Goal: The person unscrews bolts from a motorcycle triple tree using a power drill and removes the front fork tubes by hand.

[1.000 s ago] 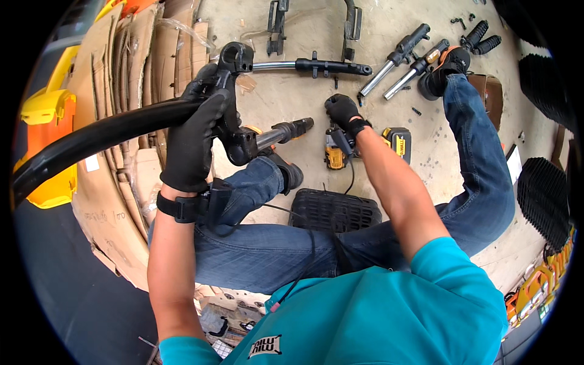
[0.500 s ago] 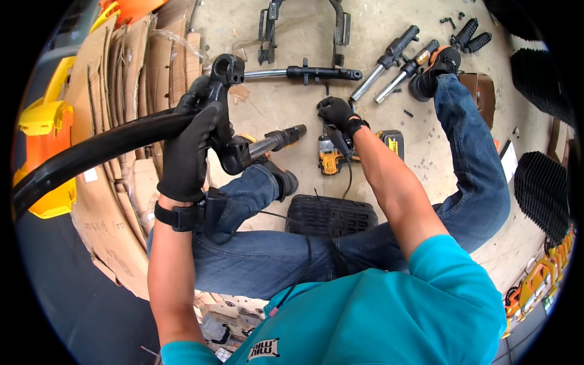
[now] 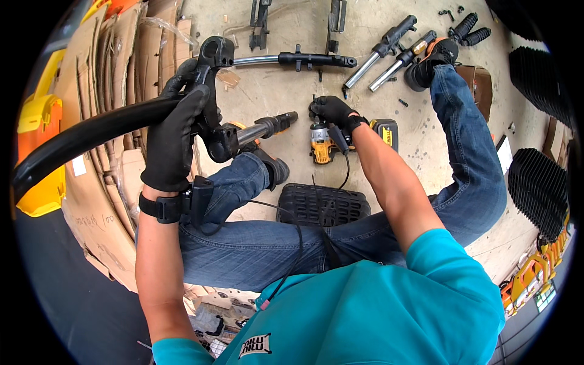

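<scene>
My left hand (image 3: 176,137) is wrapped round a black fork clamp (image 3: 214,115), where a thick curved black tube (image 3: 97,131) runs off to the left. A chrome and black fork leg (image 3: 258,131) extends from the clamp's lower end, and a second fork leg (image 3: 304,59) from its upper end. My right hand (image 3: 333,112) has its fingers pinched together just beyond the nose of a yellow and black impact driver (image 3: 320,146). A small dark bolt-like piece (image 3: 314,99) sticks up at its fingertips; its lower part is hidden. Both hands wear black gloves.
Two more fork legs (image 3: 380,52) lie on the floor at the far right, near black rubber bellows (image 3: 468,30) and loose bolts. Flattened cardboard (image 3: 91,176) is stacked at the left. A black slotted plastic piece (image 3: 322,205) lies between my legs.
The whole view has shifted slightly, moving most things up and left. My right fingers have come to the small dark piece at the driver's nose. My left hand keeps its hold on the clamp.
</scene>
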Demonstrator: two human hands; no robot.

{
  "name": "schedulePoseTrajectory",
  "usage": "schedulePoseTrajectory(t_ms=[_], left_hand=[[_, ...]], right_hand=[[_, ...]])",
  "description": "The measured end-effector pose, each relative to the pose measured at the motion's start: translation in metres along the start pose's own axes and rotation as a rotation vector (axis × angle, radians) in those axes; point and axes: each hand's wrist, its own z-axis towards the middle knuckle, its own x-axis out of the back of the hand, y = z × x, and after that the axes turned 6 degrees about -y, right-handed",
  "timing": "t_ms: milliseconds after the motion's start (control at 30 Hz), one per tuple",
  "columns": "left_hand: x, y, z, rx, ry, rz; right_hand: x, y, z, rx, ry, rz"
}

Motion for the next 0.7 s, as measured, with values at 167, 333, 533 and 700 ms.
schedulePoseTrajectory(t_ms=[167,333,533,700], left_hand=[[-0.002,0.001,0.001,0.001,0.007,0.006],[0.002,0.0,-0.001,0.019,-0.003,0.02],[-0.003,0.002,0.0,0.01,0.016,-0.015],[-0.001,0.002,0.0,0.011,0.015,-0.039]], right_hand=[[-0.012,0.006,-0.005,0.053,0.113,0.22],[-0.013,0.004,-0.009,0.046,0.092,0.354],[-0.034,0.019,-0.002,0.117,0.296,0.33],[-0.052,0.009,-0.008,0.083,0.482,0.164]])
